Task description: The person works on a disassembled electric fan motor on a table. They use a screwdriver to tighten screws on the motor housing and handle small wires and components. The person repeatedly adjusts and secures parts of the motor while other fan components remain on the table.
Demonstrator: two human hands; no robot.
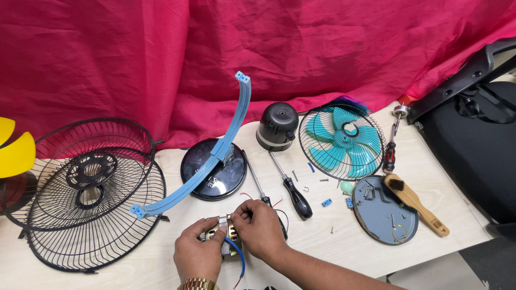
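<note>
L hand [198, 251] curled round motor [228, 236] from left, R hand [260, 228] pinching its top w/ fingertips, motor at near table [333, 247] edge, centre, axis unclear, screwdriver [290, 188] just beyond, black grilles [91, 193] far left

On my workbench: two black wire fan guards [91, 193], a third guard [342, 140] over one teal blade, three screwdrivers [290, 185], one brush [416, 204]. My two hands [231, 236] share one motor [228, 236]; one round base [214, 174], one grey plate [384, 215].
</note>
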